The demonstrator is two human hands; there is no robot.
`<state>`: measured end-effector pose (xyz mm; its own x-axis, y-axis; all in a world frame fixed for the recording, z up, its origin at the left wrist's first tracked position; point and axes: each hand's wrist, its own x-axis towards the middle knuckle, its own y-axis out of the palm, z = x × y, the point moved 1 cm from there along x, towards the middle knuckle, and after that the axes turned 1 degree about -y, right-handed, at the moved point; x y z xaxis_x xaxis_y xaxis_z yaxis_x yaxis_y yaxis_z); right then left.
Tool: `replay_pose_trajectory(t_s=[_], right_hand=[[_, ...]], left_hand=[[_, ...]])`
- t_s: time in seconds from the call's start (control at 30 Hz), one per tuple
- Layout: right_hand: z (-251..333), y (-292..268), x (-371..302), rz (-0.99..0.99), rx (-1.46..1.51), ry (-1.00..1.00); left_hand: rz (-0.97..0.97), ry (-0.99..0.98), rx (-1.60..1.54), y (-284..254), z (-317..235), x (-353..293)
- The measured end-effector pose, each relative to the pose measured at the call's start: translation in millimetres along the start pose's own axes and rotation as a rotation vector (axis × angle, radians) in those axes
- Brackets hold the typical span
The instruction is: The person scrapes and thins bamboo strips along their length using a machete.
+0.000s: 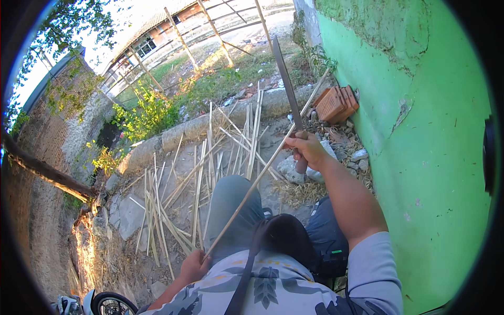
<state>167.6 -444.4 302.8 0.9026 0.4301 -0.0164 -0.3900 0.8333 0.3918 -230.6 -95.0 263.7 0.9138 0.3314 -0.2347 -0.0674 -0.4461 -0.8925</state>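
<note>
My right hand (308, 151) is wrapped around the wooden handle of a machete (286, 79), its long dark blade pointing up and away. A long thin bamboo strip (245, 198) slants across my lap. Its near end is in my left hand (194, 266), closed low beside my left hip. Farther up, the strip passes at the fingers of my right hand, close to the base of the blade, and runs on toward the wall. Whether the right fingers also pinch the strip cannot be made out. Many split bamboo strips (198, 194) lie scattered on the ground before my knees.
A green wall (420, 157) rises close on my right. Stacked clay tiles (337, 105) and pale stones (292, 169) lie at its foot. Beyond a low concrete curb (186, 129) are plants and a pole fence. A motorbike wheel (113, 304) shows at the lower left.
</note>
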Motion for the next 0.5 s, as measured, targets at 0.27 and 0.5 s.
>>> replay_pose_trajectory(t_s=[0.27,0.5], right_hand=[[1,-3,-5,0.028,-0.052,-0.005],[2,-5,-4,0.041,0.047,-0.031]], left_hand=[[-0.067,0.139,-0.171,-9,-32,11],[-0.117,0.145,-0.208,-8,-52,21]])
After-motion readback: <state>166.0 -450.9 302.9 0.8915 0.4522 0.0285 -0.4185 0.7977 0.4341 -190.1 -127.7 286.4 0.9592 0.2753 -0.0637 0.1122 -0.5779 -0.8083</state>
